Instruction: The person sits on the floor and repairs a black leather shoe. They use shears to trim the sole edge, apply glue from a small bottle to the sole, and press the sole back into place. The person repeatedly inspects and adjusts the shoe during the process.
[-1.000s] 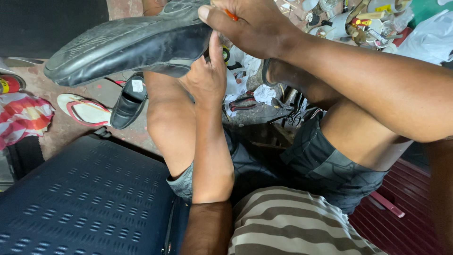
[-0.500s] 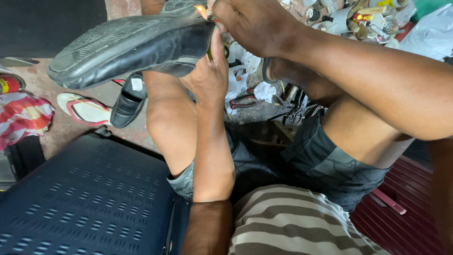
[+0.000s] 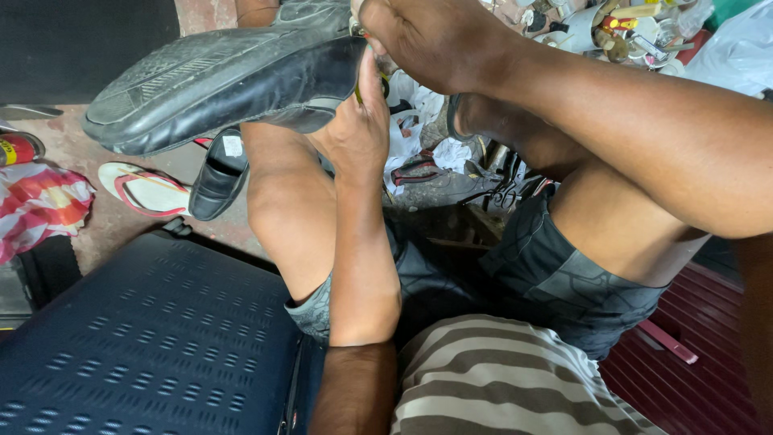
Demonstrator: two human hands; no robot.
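A black leather shoe [image 3: 217, 84] is held sole-up above my bent knees, its toe pointing left. My left hand [image 3: 358, 133] grips it at the heel end from below, thumb against the upper. My right hand [image 3: 427, 36] is closed over the heel from above, pinching a small tool with an orange part; most of that tool is hidden by the fingers. I sit with my legs drawn up, in dark shorts and a striped shirt.
A second black shoe [image 3: 217, 173] and a white-and-red flip-flop [image 3: 141, 189] lie on the ground at left, next to red patterned cloth [image 3: 36, 205]. A dark blue perforated seat [image 3: 145, 338] fills the lower left. Tools, scraps and a white bag [image 3: 733, 48] clutter the upper right.
The shoe and both hands have shifted slightly right and up in view. My right hand has closed further over the heel, hiding more of the orange tool.
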